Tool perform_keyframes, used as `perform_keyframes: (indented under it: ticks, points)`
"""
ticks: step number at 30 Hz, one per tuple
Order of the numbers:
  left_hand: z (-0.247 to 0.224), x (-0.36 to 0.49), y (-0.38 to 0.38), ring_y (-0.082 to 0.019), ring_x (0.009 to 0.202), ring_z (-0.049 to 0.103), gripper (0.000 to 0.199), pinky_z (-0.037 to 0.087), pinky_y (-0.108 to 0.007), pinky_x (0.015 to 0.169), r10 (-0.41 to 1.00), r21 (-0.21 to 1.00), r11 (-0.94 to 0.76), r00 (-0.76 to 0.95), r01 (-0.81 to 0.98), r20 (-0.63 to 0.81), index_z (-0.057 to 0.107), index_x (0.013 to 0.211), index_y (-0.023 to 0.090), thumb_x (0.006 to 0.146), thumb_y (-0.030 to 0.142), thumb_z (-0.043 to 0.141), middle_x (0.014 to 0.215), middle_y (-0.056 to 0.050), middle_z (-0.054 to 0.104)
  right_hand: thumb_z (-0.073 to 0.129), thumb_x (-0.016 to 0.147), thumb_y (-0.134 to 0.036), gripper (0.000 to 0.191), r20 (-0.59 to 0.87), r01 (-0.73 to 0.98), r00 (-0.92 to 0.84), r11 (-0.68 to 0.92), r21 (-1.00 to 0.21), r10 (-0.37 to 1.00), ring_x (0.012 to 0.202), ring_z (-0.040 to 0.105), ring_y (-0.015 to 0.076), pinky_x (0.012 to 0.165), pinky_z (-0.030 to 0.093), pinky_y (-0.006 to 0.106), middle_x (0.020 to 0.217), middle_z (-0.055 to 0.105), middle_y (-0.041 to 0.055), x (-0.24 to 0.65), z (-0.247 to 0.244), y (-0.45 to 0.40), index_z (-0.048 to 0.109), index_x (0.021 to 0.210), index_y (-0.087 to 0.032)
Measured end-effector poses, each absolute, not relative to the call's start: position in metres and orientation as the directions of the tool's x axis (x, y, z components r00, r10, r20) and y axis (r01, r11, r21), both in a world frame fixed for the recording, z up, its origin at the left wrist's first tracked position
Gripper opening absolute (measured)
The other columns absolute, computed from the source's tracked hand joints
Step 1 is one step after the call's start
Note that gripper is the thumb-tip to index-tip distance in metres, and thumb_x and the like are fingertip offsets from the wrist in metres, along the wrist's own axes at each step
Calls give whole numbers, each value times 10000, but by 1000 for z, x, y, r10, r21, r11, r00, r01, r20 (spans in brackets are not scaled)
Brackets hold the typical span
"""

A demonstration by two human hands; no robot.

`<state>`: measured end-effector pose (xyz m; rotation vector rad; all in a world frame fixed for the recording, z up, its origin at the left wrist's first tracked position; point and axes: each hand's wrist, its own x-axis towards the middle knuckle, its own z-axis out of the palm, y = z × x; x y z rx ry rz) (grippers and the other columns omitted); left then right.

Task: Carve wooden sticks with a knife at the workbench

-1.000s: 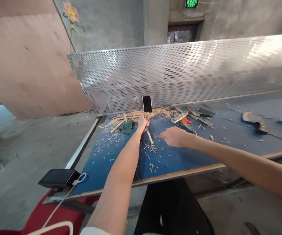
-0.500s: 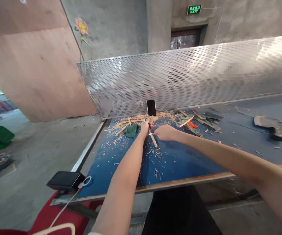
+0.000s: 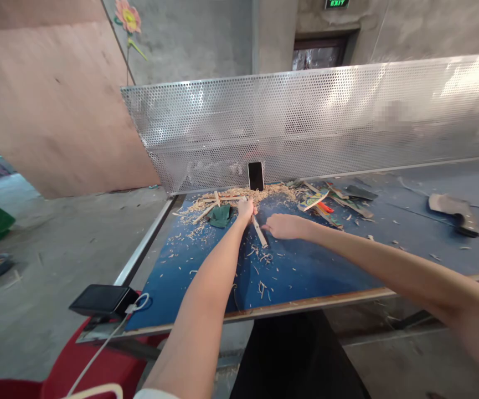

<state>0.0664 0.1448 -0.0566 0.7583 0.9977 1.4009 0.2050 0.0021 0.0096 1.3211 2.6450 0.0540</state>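
My left hand is closed around the upper part of a pale wooden stick, whose lower end slants down toward me over the blue tabletop. To its right, my right hand is closed in a fist, with its fingertips close to the stick. What it grips is too small and hidden to make out. Curled wood shavings lie beneath the stick's lower end. A dark green cloth-like piece is on the table left of my left hand.
Behind my hands a phone leans against a perforated metal panel, above heaped shavings. Wood strips and scraps lie right of it; a curved brown piece sits farther right. A black box with a white cable rests at the left corner.
My right hand has moved slightly away from the stick; the shiny metal seen by its fingers before no longer shows. My left hand still holds the stick. The view has tilted down slightly.
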Motion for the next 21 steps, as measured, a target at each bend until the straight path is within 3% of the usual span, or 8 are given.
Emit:
perform_keyframes:
  ticks: [4,10,15,21]
  points:
    - [-54,65,144,-52,357,322,388,213,-181,407,987,892,63,-103,-448,-122,377,859,254,924,318,754,553,133,262,437,1087,-454,506,-235,747,-608,647,155,758,915,798,331,773,539,384,998,814,207,223,13,-34,845,1038,-160]
    - [-46,59,134,-55,381,335,369,224,-185,407,994,850,91,2,-519,-105,367,845,246,968,302,711,542,109,333,284,1143,-456,595,-22,800,-566,556,223,824,953,787,323,834,514,386,1023,808,200,243,19,-40,793,1084,-152]
    - [-44,53,128,-50,380,310,373,222,-179,392,984,787,170,151,-593,-99,439,822,222,999,425,697,537,101,335,292,1155,-462,526,1,820,-550,540,189,835,933,785,300,812,503,349,1036,807,181,227,15,-8,694,1263,-141]
    - [-42,47,134,-64,348,238,430,169,-194,350,946,709,315,271,-630,-179,467,832,224,1006,583,626,519,105,288,279,1162,-449,564,10,808,-576,567,162,818,1029,785,286,864,518,341,1122,806,188,197,4,11,758,1195,-153]
